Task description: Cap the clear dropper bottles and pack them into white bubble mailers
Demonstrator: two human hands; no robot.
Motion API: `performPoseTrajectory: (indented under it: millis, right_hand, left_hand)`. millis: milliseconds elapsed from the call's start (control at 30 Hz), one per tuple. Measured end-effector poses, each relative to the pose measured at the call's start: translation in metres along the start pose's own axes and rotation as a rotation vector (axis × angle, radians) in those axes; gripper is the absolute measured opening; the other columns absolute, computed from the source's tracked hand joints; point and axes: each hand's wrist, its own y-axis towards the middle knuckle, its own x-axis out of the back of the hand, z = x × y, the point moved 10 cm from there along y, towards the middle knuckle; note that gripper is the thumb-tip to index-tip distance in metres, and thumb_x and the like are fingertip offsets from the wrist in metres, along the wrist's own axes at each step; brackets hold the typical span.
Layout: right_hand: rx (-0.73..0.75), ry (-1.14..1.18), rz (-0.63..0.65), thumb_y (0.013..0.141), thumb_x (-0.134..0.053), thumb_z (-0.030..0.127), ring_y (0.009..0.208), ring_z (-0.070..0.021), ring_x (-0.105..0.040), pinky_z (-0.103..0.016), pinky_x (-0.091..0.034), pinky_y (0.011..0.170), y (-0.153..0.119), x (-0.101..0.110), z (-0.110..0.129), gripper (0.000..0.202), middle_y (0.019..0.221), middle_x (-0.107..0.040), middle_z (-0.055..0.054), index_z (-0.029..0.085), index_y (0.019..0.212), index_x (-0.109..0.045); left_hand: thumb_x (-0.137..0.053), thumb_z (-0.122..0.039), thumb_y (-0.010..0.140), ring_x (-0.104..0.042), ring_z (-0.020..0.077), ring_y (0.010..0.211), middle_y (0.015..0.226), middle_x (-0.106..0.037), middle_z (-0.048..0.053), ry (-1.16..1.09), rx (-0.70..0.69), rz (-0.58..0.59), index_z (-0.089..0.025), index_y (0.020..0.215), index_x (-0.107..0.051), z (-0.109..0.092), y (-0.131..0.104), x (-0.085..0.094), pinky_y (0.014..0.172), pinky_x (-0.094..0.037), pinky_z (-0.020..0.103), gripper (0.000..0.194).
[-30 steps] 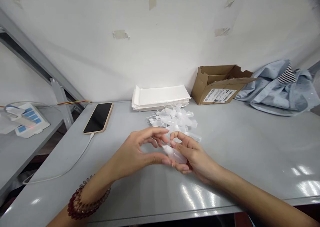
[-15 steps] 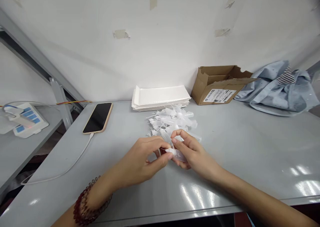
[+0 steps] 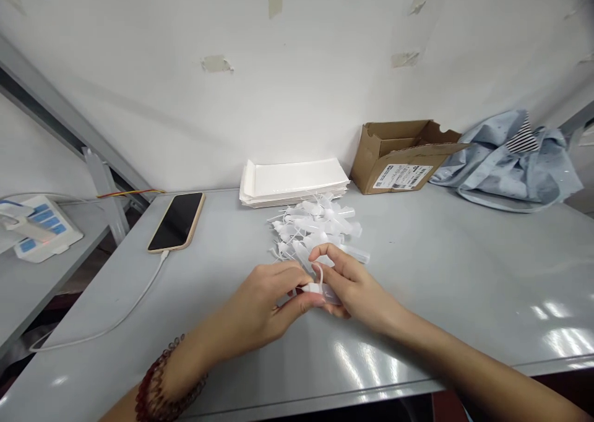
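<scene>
A small translucent squeeze bottle [image 3: 331, 294] with a white pointed nozzle is held between my two hands, lying sideways with its tip to the left. My left hand [image 3: 266, 304] is closed, thumb and fingers pinching it at the nozzle end. My right hand [image 3: 362, 286] wraps its lower fingers around the body, while its thumb and index finger bend above it, beside a thin white strap [image 3: 320, 275] that curves up from the neck. Just beyond the fingers lies a heap of similar bottles [image 3: 320, 224] with thin tips. Part of the held bottle is hidden by the fingers.
Behind the heap is a stack of white trays [image 3: 297, 177] against the wall. A cardboard box [image 3: 399, 162] and a light blue cloth [image 3: 505, 168] sit at the back right. At left lie a charging phone [image 3: 177, 221], its cable [image 3: 134, 314] and a power strip [image 3: 51, 224].
The thin white strap now stands up in a curve from the bottle's neck, beside my right thumb. My hands keep their hold on the bottle. The whole view has shifted slightly.
</scene>
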Motion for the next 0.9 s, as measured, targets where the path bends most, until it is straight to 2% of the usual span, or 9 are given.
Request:
performPoseTrajectory:
  millis: [100,200,367,433,500,600,733,833,900]
  right_hand:
    - [-0.137,0.058,0.066,0.089,-0.047,0.045,0.036,-0.0047,-0.03,-0.014,-0.015,0.035,0.0,-0.003,-0.012,0.024,0.046,-0.046,0.01,0.025,0.097,-0.039]
    - [-0.179,0.078,0.104,0.09,-0.047,0.044,0.034,-0.0036,-0.025,-0.015,-0.013,0.034,-0.001,-0.007,-0.017,0.023,0.047,-0.047,0.009,0.024,0.098,-0.04]
    - [0.115,-0.033,0.01,0.093,-0.044,0.043,0.042,-0.0055,-0.036,-0.016,-0.026,0.041,-0.004,-0.002,0.008,0.02,0.051,-0.045,0.01,0.025,0.099,-0.039]
    - [0.23,-0.106,-0.047,0.094,-0.041,0.043,0.045,-0.007,-0.038,-0.017,-0.03,0.044,-0.008,0.001,0.018,0.019,0.051,-0.043,0.01,0.025,0.1,-0.039]
    - [0.261,-0.125,-0.063,0.095,-0.04,0.043,0.046,-0.0076,-0.037,-0.018,-0.031,0.045,-0.009,0.002,0.021,0.018,0.051,-0.042,0.01,0.025,0.099,-0.039]
    - [0.157,-0.026,0.04,0.094,-0.041,0.042,0.043,-0.0067,-0.032,-0.017,-0.026,0.043,-0.006,-0.004,0.014,0.018,0.047,-0.037,0.011,0.024,0.097,-0.04]
    - [-0.065,0.156,0.188,0.091,-0.048,0.045,0.042,-0.0039,-0.029,-0.015,-0.016,0.039,-0.004,-0.013,0.0,0.022,0.052,-0.039,0.01,0.024,0.093,-0.042]
    - [-0.22,0.147,0.223,0.089,-0.052,0.046,0.04,-0.0021,-0.026,-0.015,-0.011,0.038,-0.005,-0.013,-0.013,0.024,0.054,-0.04,0.01,0.024,0.091,-0.043]
    - [-0.254,0.094,0.244,0.089,-0.052,0.046,0.037,-0.0022,-0.025,-0.015,-0.011,0.037,-0.006,-0.012,-0.015,0.024,0.051,-0.039,0.01,0.024,0.09,-0.043]
  left_hand:
    - [-0.058,-0.018,0.089,-0.06,0.0121,0.077,0.086,-0.068,0.004,-0.012,-0.11,-0.034,-0.014,0.091,-0.064,-0.009,-0.002,0.005,0.072,-0.046,0.021,0.007]
    - [-0.059,-0.018,0.088,-0.062,0.013,0.087,0.092,-0.07,0.003,-0.048,-0.088,-0.026,-0.016,0.095,-0.065,-0.008,0.0,0.007,0.079,-0.047,0.021,0.01]
    - [-0.06,-0.034,0.086,-0.055,0.0106,0.064,0.07,-0.062,-0.001,-0.044,0.14,0.031,-0.015,0.078,-0.067,0.006,0.003,0.005,0.056,-0.043,0.019,0.022]
    - [-0.052,-0.034,0.091,-0.051,0.009,0.058,0.063,-0.058,-0.002,-0.043,0.199,0.056,-0.016,0.073,-0.066,0.008,0.002,0.001,0.051,-0.039,0.018,0.029]
    - [-0.049,-0.032,0.093,-0.051,0.0092,0.059,0.064,-0.059,-0.001,-0.054,0.213,0.052,-0.015,0.075,-0.066,0.008,0.0,-0.001,0.051,-0.038,0.018,0.03]
    - [-0.051,-0.027,0.092,-0.052,0.0101,0.062,0.067,-0.059,0.0,-0.06,0.126,-0.01,-0.014,0.076,-0.064,0.001,0.0,0.0,0.054,-0.04,0.019,0.024]
    - [-0.052,-0.017,0.091,-0.052,0.0117,0.065,0.07,-0.06,0.002,0.001,-0.087,-0.085,-0.013,0.079,-0.062,-0.014,-0.002,0.003,0.062,-0.044,0.023,0.016]
    - [-0.054,-0.014,0.089,-0.057,0.0136,0.07,0.076,-0.064,0.005,0.038,-0.173,-0.093,-0.013,0.085,-0.063,-0.02,-0.004,0.002,0.066,-0.047,0.024,0.01]
    - [-0.057,-0.013,0.088,-0.06,0.0147,0.075,0.082,-0.067,0.007,0.044,-0.2,-0.112,-0.013,0.089,-0.063,-0.021,-0.004,0.003,0.07,-0.049,0.024,0.006]
